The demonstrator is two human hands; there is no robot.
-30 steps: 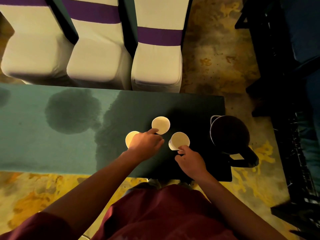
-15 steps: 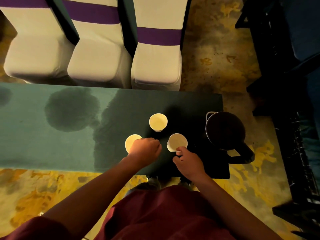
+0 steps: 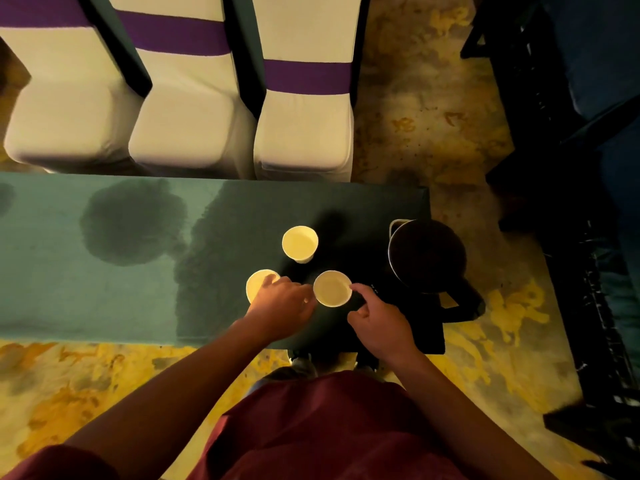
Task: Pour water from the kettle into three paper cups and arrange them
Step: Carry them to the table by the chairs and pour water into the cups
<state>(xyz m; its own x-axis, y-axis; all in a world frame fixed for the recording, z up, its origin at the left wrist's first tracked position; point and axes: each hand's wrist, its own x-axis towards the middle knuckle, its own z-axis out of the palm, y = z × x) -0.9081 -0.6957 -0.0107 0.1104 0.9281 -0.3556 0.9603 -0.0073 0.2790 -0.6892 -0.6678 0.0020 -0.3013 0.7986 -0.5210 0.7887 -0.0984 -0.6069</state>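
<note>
Three white paper cups stand in a triangle on the dark, wet end of the green table (image 3: 52, 271). The far cup (image 3: 300, 243) stands free, with nothing touching it. My left hand (image 3: 280, 306) lies over the near-left cup (image 3: 256, 284) and hides its right side, fingers curled on its rim. My right hand (image 3: 375, 320) grips the near-right cup (image 3: 332, 288) from the right, index finger at the rim and thumb lower down. The dark kettle (image 3: 427, 256) stands to the right of the cups, handle toward me, and neither hand touches it.
Dark wet patches (image 3: 131, 223) stain the tablecloth left of the cups. Three white chairs with purple bands (image 3: 301, 126) stand close behind the table. The table's right edge is just beyond the kettle, and dark furniture (image 3: 571, 168) stands on the right.
My left hand has drawn back from the far cup to the near-left cup. The far cup now stands alone. My right hand has stayed on the near-right cup.
</note>
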